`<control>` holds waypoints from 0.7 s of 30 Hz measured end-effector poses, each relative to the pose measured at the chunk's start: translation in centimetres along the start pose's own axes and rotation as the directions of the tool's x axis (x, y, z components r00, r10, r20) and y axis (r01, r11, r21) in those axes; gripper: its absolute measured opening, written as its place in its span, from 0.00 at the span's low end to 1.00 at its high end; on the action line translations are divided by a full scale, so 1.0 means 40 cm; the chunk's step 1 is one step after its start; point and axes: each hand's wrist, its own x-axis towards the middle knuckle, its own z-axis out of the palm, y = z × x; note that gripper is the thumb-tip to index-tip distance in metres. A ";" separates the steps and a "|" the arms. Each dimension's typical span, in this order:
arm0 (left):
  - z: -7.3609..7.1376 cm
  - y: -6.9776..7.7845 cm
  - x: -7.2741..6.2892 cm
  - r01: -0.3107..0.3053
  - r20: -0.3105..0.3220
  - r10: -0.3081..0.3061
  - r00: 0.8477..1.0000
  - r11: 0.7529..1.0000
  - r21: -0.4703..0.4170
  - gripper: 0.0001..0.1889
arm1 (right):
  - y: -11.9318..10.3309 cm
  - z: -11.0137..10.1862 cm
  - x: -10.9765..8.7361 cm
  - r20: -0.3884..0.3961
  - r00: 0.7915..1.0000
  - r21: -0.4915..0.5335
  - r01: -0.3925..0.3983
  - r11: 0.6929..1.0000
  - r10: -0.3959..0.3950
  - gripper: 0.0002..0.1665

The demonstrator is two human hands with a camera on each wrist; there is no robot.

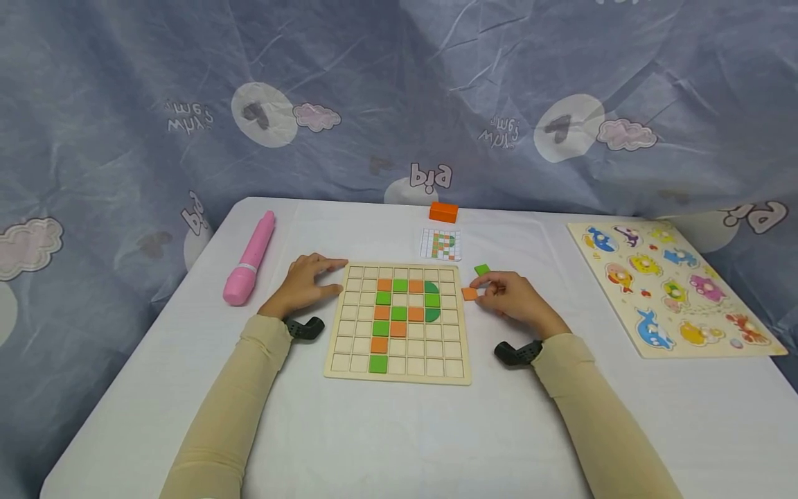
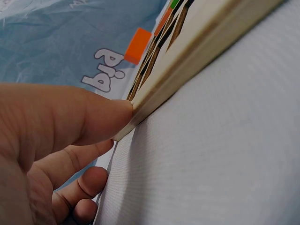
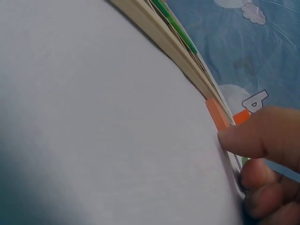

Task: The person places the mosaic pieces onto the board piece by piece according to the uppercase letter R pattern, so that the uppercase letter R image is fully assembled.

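A wooden grid board (image 1: 361, 346) lies on the table, with orange and green square tiles and dark green rounded pieces set in some cells. My left hand (image 1: 305, 284) is at its upper left corner, thumb (image 2: 108, 117) touching the side edge and the index finger stretched toward the corner. Beyond the board's right edge, my right hand (image 1: 514, 298) pinches an orange square tile (image 1: 470, 294) near the tabletop; the right wrist view shows the thumb (image 3: 239, 140) against this tile (image 3: 217, 114). Just past those fingers lies a loose green tile (image 1: 482, 269).
A pattern card (image 1: 440, 244) lies behind the board, with an orange block (image 1: 444, 212) beyond it. To the left is a pink microphone-shaped toy (image 1: 249, 260). An animal puzzle board (image 1: 673, 291) lies at the right. A printed cloth (image 1: 374, 90) hangs behind the white table (image 1: 399, 443).
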 end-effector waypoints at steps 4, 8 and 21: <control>0.001 -0.003 0.000 -0.002 0.003 0.002 1.000 1.000 0.007 0.31 | 0.000 0.002 -0.001 -0.003 1.000 -0.017 -0.003 1.000 0.003 0.19; 0.001 -0.005 -0.001 0.000 0.000 0.000 1.000 1.000 0.009 0.31 | -0.006 0.005 -0.005 0.004 1.000 -0.026 -0.009 1.000 0.009 0.18; 0.003 -0.011 0.002 -0.013 -0.006 0.013 1.000 1.000 0.003 0.31 | -0.022 0.018 -0.055 -0.010 0.996 -0.120 0.086 0.989 -0.087 0.14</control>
